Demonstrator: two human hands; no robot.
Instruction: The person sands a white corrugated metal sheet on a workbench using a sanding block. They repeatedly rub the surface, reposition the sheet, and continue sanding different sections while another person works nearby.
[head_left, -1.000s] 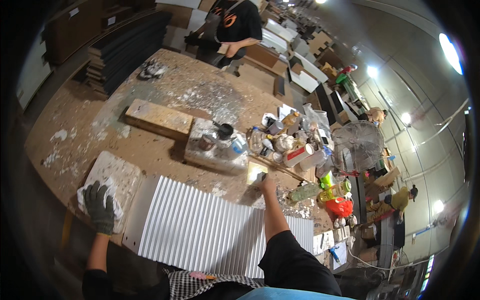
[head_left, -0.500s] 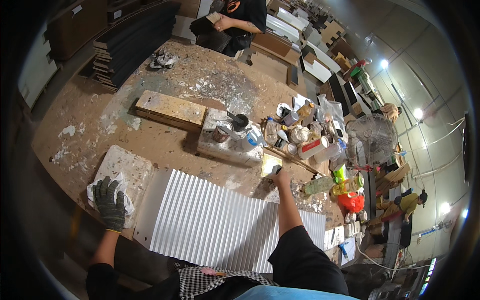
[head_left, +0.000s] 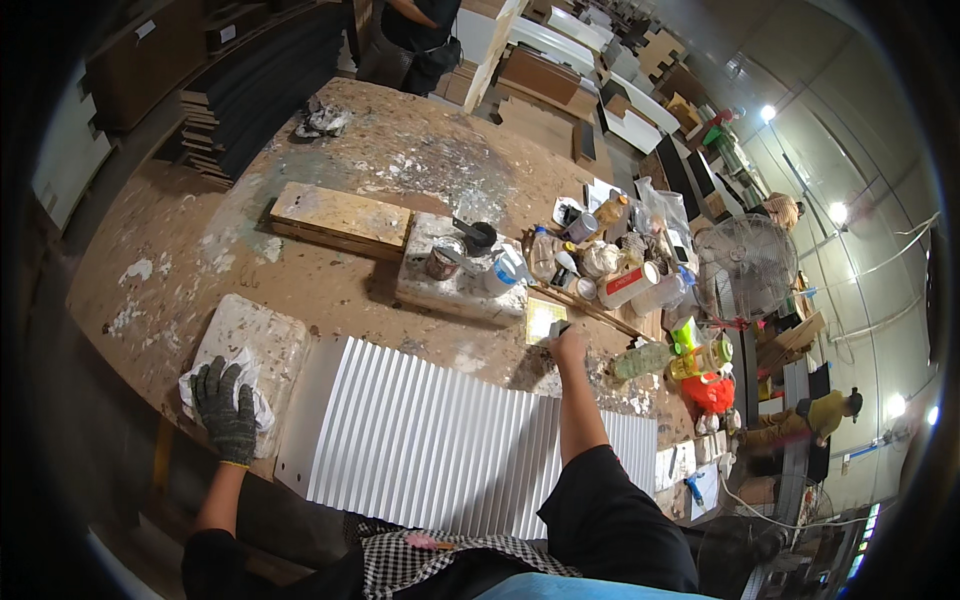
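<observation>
My left hand (head_left: 225,413), in a dark grey knit glove, lies with fingers spread on a crumpled white rag (head_left: 262,405). The rag rests on a paint-spotted white block (head_left: 250,335) at the table's near left. My bare right hand (head_left: 568,348) reaches over a white ribbed panel (head_left: 420,430) and is closed on a small dark flat piece (head_left: 558,328), whose kind I cannot make out. That piece is at the edge of a yellowish square card (head_left: 540,317). The panel lies flat in front of me, its right part under my forearm.
On a second white block (head_left: 415,290) stand an open paint can (head_left: 441,265), a black cup (head_left: 481,236) and a blue-white tub (head_left: 503,275). A wooden block (head_left: 340,210) adjoins it. Bottles crowd a wooden tray (head_left: 600,318). Stacked black boards (head_left: 270,90) and a co-worker (head_left: 410,45) are beyond.
My left fingers have spread a little on the rag. My right hand stays by the card, slightly lower. The co-worker has shifted left, and a pale upright strip now shows beside them.
</observation>
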